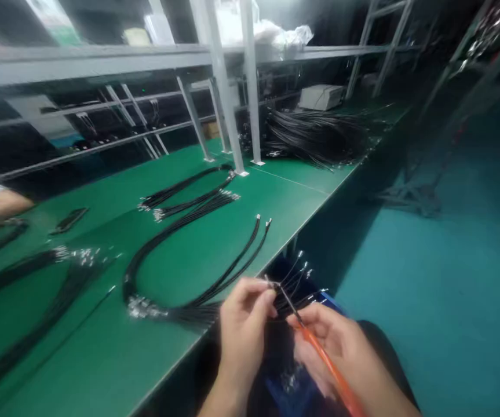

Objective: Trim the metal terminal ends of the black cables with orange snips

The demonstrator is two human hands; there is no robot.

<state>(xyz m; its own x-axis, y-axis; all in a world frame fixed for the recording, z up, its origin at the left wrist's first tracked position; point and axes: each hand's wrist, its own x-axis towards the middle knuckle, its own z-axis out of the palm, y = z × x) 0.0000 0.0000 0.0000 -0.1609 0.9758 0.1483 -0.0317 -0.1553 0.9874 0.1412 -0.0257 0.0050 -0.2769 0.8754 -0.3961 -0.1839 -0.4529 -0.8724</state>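
Head view, the only one. Landmark: bundle, black, curved in a U on the green counter, its near run passing over the counter's edge to the hands.

Left hand: off the bundle's near run, at the counter's edge. Thumb and fingers together, pinching a cable end, small and partly hidden.

Right hand: right of the bundle. Fingers closed around a tool, orange-handled, thin dark shaft; tip at or just beside the cable end, contact not certain.

Loose wires: right of the bundle, beyond the hands, tips bright.

Single cable: left of the bundle, lying alone.

Left bundle: farther left, blurred.

Small bundle: behind the bundle, folded over.

Heap: well behind the bundle, past the posts.

Forearm of another person: far left of the bundle.

Step in hand, as judged: tool work on one cable end. Next move appears to call for a steady left pinch and the tool tip lined up with the cable end.
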